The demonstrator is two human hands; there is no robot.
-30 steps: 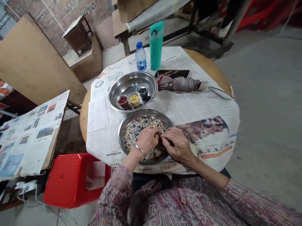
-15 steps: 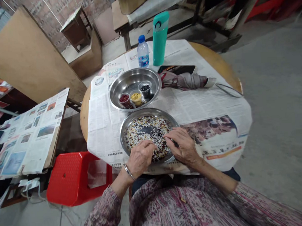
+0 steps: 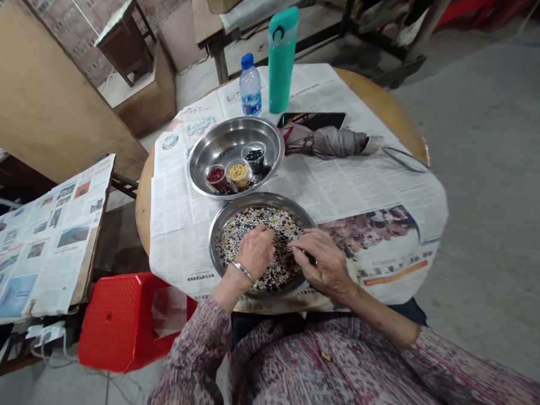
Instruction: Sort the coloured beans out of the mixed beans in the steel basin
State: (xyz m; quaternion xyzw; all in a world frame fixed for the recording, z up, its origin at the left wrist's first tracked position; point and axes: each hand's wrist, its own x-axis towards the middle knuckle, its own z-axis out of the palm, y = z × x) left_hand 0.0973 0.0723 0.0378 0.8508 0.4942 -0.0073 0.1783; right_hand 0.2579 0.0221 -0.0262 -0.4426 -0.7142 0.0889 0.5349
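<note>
A steel bowl near the table's front edge holds a mix of white grains and red, yellow and black beans. Over the middle of it is my left hand, a metal bracelet on its wrist, its fingers bent down and together at the mix. My right hand is at the bowl's right rim, thumb and fingertips pinched. Whatever either hand holds is too small or hidden to make out. Behind stands a second steel bowl with plastic cups of red beans, yellow beans and black beans.
Newspaper covers the round table. At its back are a water bottle, a teal flask, a phone and a folded umbrella. A red stool and another newspaper-covered table are at the left.
My left hand has moved forward, farther over the bowl's middle. The dark gap in the middle of the mix is now mostly covered. My right hand stays at the right rim.
</note>
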